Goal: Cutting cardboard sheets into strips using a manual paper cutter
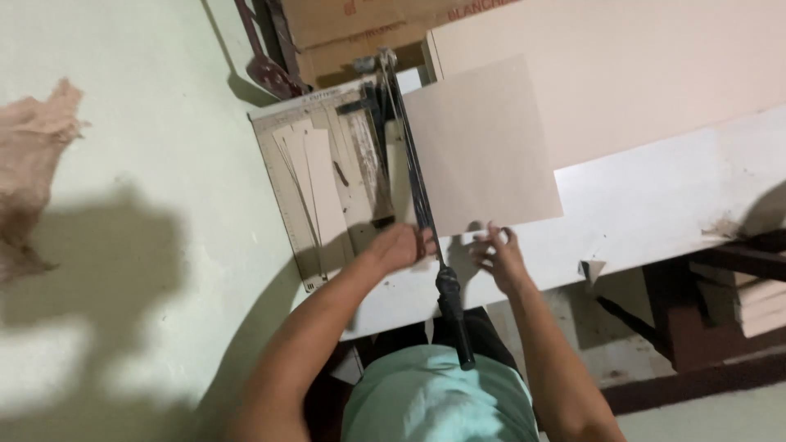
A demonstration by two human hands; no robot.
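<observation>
The right hand (pixel 499 255) has its fingers spread and curled at the near edge of a beige cardboard sheet (pixel 483 147), pinching or steadying that edge; whether the fingers actually close on the sheet cannot be told, since the edge is blurred there. The left hand (pixel 403 245) is bent over the near end of the paper cutter (pixel 327 188), just left of the blade arm (pixel 413 176), pressing down on the cutter bed or the strip lying there; its fingers are curled, but what they clasp is hidden under the knuckles.

Between the two hands runs the long black blade arm, lowered along the cutter's right edge, and its black handle (pixel 454 315) juts toward the person's body, free of both hands. The cardboard sheet lies flat to the right of the blade, tilted a little, resting on a white tabletop (pixel 655 205). On the cutter bed, left of the blade, lie narrow beige strips (pixel 323 184).

A larger beige board (pixel 639 74) lies behind the sheet. Brown cartons (pixel 352 33) stand at the far end of the cutter. On the pale green floor at the far left lies a crumpled brown sack (pixel 33 164)
</observation>
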